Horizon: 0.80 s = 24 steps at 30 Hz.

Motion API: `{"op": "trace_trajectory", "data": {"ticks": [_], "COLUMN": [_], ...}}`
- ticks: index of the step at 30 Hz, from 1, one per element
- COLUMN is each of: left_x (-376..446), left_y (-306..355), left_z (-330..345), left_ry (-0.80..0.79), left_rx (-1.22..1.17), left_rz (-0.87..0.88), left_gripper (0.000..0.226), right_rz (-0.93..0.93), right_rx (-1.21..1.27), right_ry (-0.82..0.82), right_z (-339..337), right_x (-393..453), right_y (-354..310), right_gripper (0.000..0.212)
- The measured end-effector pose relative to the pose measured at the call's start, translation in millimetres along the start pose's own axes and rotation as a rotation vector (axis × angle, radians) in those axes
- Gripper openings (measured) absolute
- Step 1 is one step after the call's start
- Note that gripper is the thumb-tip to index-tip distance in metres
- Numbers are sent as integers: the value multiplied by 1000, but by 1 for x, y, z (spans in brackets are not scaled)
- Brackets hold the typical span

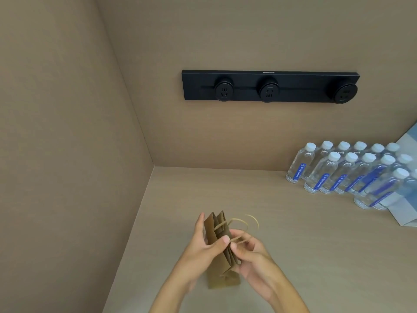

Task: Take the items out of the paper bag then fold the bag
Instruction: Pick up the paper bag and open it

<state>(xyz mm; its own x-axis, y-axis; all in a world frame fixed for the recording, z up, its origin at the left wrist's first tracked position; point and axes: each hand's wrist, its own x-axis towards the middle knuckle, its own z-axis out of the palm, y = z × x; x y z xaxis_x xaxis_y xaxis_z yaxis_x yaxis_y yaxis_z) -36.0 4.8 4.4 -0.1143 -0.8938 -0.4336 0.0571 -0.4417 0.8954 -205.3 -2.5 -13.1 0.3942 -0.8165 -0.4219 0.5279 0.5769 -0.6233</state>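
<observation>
A small brown paper bag point(220, 251) stands on the beige counter, its sides pressed nearly flat along the gusset creases. My left hand point(203, 247) grips the bag's left side, thumb across its front. On the right edge, my right hand point(250, 251) pinches the bag and one of its twisted paper handles point(242, 222), which loop out to the upper right. The inside of the bag is hidden, and I see no items taken from it.
Several clear water bottles point(338, 172) with white caps and blue labels stand at the back right. Beside them lies a pale blue box point(406, 213). A black socket strip point(269, 86) is on the back wall. A side wall point(67, 154) closes the left.
</observation>
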Motion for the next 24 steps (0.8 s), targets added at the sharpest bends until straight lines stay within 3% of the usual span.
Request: {"op": "trace_trajectory", "data": {"ticks": [2,4,6,9,13,15,17,19,22,24], "left_x": [0,1,3,8,15,16,16,16,14,13], "left_y": [-2,-3,-2,6,26,40,53,60,60,59], "left_z": [-9,-17,-20,-28,-41,-38,-31,-24,-19,-18], "left_ry": [-66,-70,-22,153,337,361,368,362,310,236], "left_rx": [-125,-143,4,431,934,1134,1251,1243,1126,1039], "left_rz": [-46,-97,-133,-84,37,97,152,244,451,478], "left_gripper": [98,76,41,9,22,22,23,25,36,36], "right_rz": [-15,-82,-193,-407,-569,-594,-541,-421,-256,-176], "right_rx": [-12,-147,-385,-798,-1226,-1618,-1942,-2120,-2120,-2083], "right_ry": [19,158,324,351,344,276,157,73,60,14], "right_z": [-2,-2,1,5,11,14,17,23,29,31], "right_x": [1,5,7,5,-16,-26,-33,-39,-42,-41], "right_y": [3,7,9,3,-20,-27,-32,-38,-50,-57], "right_gripper": [38,32,40,65,91,83,62,43,64,78]}}
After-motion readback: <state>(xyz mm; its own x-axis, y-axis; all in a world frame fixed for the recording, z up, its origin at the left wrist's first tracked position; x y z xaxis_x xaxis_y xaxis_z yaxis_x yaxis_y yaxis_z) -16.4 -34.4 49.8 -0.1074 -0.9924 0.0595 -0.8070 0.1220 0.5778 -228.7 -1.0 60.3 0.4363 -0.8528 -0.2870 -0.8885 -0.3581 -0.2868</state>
